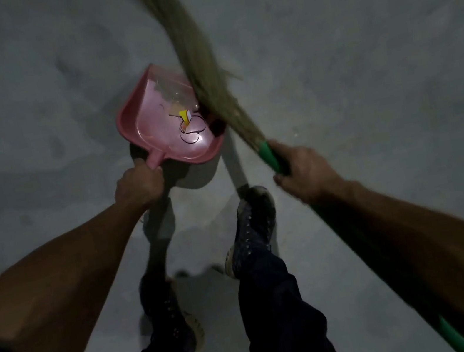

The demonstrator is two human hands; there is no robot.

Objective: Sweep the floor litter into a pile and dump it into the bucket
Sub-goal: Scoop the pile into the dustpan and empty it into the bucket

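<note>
On the left I see my left hand [138, 187] curled tight round the short handle of the pink dustpan [149, 119], holding it lifted off the grey floor [25, 103]; its shadow falls on the concrete just below it. The pan tilts, its open mouth pointing far and a little right. Inside it lies the litter [186, 121]: a yellow scrap, some thin dark wire loops, and pale bits nearer the mouth that I cannot make out. A dark reddish lump sits against the pan's right wall, half hidden by the broom.

Near me, below the pan, my two dark shoes [257, 227] stand on the floor, the right one set farther forward than the left.

To the right, the broom [199, 66] slants across the pan's right edge, its straw bristles blurred and running to the far top of the view. My right hand [304, 173] is clamped round its green handle just below the bristles.
</note>
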